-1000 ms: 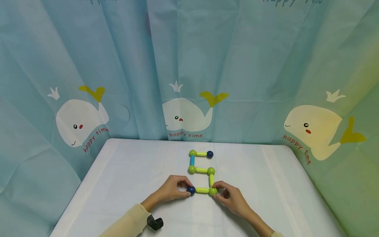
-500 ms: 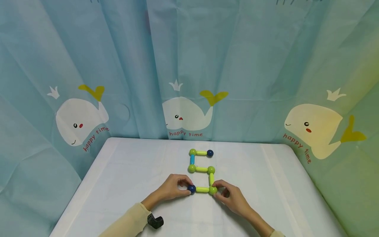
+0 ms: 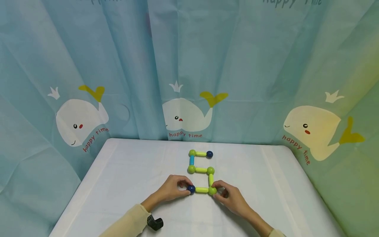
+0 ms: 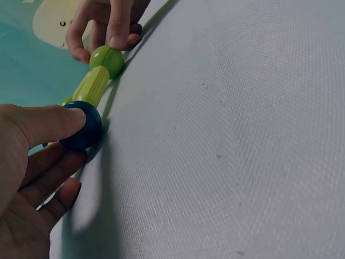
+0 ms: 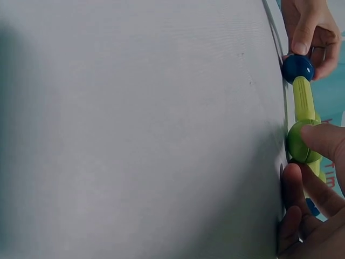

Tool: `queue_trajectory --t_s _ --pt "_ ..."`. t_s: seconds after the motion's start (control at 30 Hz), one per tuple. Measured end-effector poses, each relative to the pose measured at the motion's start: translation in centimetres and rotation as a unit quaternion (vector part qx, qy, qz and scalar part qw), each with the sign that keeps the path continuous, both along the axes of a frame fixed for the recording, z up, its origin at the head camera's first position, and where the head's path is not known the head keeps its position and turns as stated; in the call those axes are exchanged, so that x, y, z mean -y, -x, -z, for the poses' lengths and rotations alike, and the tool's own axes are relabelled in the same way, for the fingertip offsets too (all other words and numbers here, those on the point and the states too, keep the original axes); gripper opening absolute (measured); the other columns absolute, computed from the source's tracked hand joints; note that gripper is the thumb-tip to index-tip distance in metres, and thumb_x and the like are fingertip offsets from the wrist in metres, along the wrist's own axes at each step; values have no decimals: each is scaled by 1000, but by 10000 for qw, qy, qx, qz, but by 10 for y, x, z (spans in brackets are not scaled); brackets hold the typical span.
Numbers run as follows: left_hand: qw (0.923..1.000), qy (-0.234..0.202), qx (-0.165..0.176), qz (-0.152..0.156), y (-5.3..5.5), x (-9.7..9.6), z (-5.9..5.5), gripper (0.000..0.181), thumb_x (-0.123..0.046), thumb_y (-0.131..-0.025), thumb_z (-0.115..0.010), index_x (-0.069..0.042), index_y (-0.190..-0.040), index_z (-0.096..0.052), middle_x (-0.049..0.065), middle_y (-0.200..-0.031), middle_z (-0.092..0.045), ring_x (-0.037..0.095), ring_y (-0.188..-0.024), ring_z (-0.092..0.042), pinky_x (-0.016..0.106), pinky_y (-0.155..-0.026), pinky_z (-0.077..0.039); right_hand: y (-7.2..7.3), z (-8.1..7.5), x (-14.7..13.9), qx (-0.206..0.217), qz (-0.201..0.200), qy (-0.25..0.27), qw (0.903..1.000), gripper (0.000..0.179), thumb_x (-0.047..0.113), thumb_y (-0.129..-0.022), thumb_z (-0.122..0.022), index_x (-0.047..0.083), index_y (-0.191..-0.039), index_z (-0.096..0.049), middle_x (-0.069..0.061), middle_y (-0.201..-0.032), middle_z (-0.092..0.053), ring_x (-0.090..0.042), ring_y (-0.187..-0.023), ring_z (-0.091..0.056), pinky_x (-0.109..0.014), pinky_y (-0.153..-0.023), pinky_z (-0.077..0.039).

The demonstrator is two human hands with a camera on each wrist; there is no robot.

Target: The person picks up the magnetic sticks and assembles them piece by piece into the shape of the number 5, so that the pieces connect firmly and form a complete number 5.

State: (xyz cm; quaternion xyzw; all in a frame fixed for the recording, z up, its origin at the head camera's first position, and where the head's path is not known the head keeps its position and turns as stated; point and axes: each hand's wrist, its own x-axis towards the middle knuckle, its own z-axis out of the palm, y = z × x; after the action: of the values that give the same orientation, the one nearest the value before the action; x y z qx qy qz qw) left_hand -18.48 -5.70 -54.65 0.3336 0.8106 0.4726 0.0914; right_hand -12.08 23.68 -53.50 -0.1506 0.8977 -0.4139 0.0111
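On the white table lies an S-shaped chain of balls and short rods. My left hand (image 3: 172,189) pinches the dark blue ball (image 4: 85,132) at the chain's near left end between thumb and fingers. With thumb and fingertips, my right hand (image 3: 232,198) grips the green ball (image 5: 302,141) at the near right corner. A yellow-green rod (image 3: 202,190) joins these two balls. From the right-hand ball another yellow-green rod (image 3: 211,179) runs back to a green ball (image 3: 210,170). Farther off, a light blue rod (image 3: 191,160) leads to the top row, which ends in a second dark blue ball (image 3: 209,154).
The white table (image 3: 133,164) has a rounded far edge against a blue curtain (image 3: 251,82) printed with whales. A black strap piece (image 3: 155,223) sits at my left sleeve (image 3: 130,220).
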Motion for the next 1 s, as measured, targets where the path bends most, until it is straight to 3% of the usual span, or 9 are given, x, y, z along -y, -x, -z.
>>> queue_trajectory --t_s 0.6,1.0 --pt "9993 106 -169 -324 18 -6 -5 23 -6 -87 -82 -15 -108 -76 -5 -102 -74 8 -89 -67 25 -76 -56 23 -4 4 -239 206 -235 9992 35 3 -87 -80 18 -116 -68 -3 -110 -72 -6 -66 -53 -24 -61 -48" --pt "9991 192 -85 -378 28 -6 -6 22 -9 -88 -81 -16 -109 -76 -5 -104 -74 7 -91 -67 25 -77 -56 34 -4 2 -429 42 -135 9990 32 3 -88 -79 16 -115 -68 -4 -108 -72 -7 -67 -52 -24 -60 -47"
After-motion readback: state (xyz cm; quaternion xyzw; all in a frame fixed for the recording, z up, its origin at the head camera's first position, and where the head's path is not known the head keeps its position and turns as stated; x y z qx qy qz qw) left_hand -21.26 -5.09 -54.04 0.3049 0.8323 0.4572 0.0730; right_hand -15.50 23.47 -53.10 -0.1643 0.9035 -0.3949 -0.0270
